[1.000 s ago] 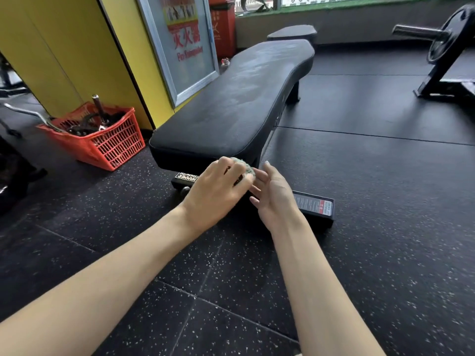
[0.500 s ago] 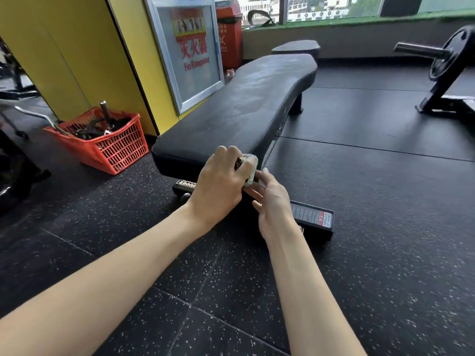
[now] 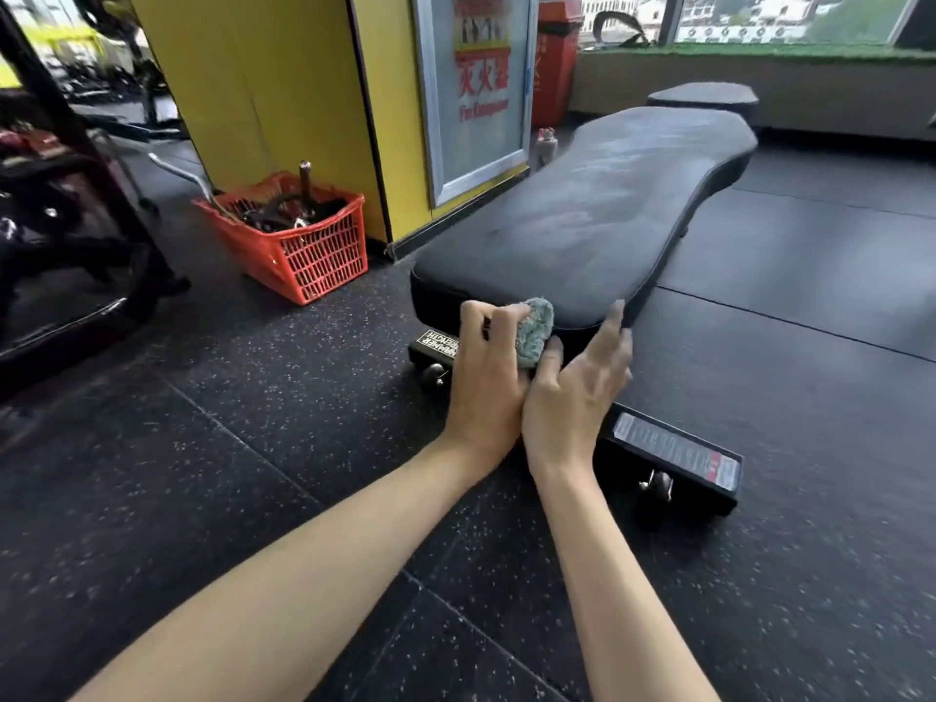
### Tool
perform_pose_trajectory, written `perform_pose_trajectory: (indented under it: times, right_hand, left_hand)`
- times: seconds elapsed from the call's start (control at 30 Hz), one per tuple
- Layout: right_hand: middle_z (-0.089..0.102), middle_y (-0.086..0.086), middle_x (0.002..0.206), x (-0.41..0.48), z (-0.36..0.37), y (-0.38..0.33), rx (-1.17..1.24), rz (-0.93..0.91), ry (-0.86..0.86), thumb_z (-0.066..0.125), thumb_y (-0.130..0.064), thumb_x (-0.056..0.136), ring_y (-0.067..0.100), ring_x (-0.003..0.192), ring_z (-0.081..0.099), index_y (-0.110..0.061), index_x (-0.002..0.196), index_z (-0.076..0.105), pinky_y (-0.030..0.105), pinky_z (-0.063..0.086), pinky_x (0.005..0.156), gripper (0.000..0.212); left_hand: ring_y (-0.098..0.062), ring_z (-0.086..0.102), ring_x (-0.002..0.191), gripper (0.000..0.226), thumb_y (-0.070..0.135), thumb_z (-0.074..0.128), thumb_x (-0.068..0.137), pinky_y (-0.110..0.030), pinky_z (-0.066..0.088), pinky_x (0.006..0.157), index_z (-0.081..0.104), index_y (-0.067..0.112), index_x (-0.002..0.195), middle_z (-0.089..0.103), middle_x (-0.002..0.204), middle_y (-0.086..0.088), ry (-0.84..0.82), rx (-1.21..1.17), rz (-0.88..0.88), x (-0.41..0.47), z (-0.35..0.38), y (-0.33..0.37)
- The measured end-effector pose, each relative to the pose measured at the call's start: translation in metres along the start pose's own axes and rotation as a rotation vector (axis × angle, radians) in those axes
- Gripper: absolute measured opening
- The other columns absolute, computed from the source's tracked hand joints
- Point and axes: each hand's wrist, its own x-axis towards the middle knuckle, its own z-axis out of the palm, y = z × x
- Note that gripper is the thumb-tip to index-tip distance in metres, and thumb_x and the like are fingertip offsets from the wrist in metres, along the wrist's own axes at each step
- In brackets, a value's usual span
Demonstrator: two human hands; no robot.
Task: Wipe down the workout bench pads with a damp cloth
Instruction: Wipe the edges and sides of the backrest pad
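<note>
A long black bench pad (image 3: 582, 230) runs from the middle of the view toward the back right, with dusty streaks on its top. A smaller black pad (image 3: 701, 98) sits beyond its far end. My left hand (image 3: 489, 377) grips a bunched grey-green cloth (image 3: 534, 331) right at the pad's near edge. My right hand (image 3: 582, 387) lies beside it with its fingers straight. Its thumb touches the cloth, and its fingertips reach the pad's near right corner.
The bench's black base bar (image 3: 673, 453) with small wheels lies on the rubber floor under my hands. A red basket (image 3: 309, 245) of metal attachments stands to the left by a yellow pillar (image 3: 283, 93). A framed fire extinguisher sign (image 3: 478, 83) leans behind the bench. Dark machine frames fill the far left.
Both hands rose from in front of the base bar up to the pad's near edge. My right hand spread its fingers toward the pad's corner. The camera moved closer and lower.
</note>
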Motion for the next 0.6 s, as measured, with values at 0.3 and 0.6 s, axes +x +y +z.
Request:
perform_pose_trajectory:
  times: [0.3, 0.6]
  right_hand:
    - [0.028, 0.019, 0.153, -0.006, 0.036, 0.022, -0.446, -0.537, 0.143, 0.045, -0.005, 0.091, 0.034, 0.142, 0.02, -0.016, 0.134, 0.053, 0.055, 0.018, 0.113, 0.045]
    - [0.053, 0.012, 0.135, 0.007, 0.053, 0.021, -0.476, -0.605, 0.248, 0.046, -0.026, 0.091, 0.029, 0.135, 0.025, -0.02, 0.123, 0.064, 0.046, 0.008, 0.113, 0.037]
  left_hand:
    - [-0.013, 0.04, 0.08, 0.024, -0.011, 0.047, 0.077, -0.025, 0.038, 0.066, 0.047, 0.003, 0.096, 0.039, 0.098, -0.006, 0.189, -0.034, -0.374, -0.006, -0.023, -0.036]
    - [-0.011, 0.045, 0.079, 0.023, -0.009, 0.043, 0.083, -0.018, 0.038, 0.066, 0.046, 0.009, 0.097, 0.039, 0.097, 0.0, 0.495, -0.14, -0.659, 0.008, -0.01, -0.061]
